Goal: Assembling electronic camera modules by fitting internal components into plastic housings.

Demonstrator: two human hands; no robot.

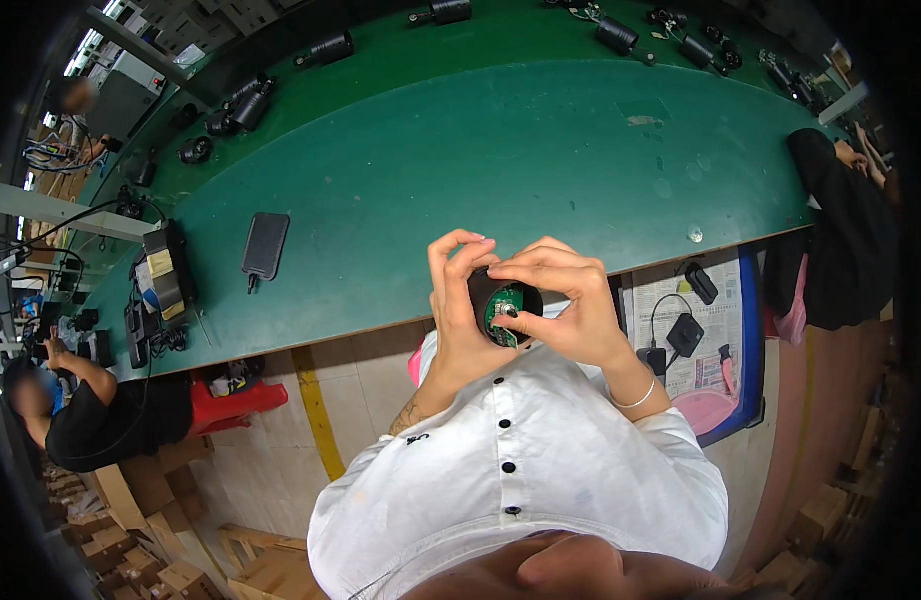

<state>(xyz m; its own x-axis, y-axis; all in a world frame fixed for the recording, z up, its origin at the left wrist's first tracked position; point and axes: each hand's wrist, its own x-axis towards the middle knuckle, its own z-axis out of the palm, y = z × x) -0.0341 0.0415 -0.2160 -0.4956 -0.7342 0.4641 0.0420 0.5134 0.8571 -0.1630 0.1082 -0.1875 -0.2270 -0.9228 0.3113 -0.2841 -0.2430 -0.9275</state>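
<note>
Close to my body, at the near edge of the bench, a black cylindrical housing (480, 284) is tilted so that its open end faces me. Inside it sits a green circuit board (494, 302) with a small silvery part on it. My left hand (457, 315) is closed round the housing's left side, fingers curled over the far rim. From the right, my right hand (579, 305) grips the housing too, its index finger along the far rim and its thumb tip at the board. The fingers hide much of the housing's outer wall.
The green bench (401, 190) carries a dark flat case (267, 246) on the left. Black cylindrical units (326, 48) lie along a far strip. A blue-rimmed tray (751, 340) with a black adapter (686, 335) stands at right. Co-workers sit at both sides; a red stool (243, 405) is left.
</note>
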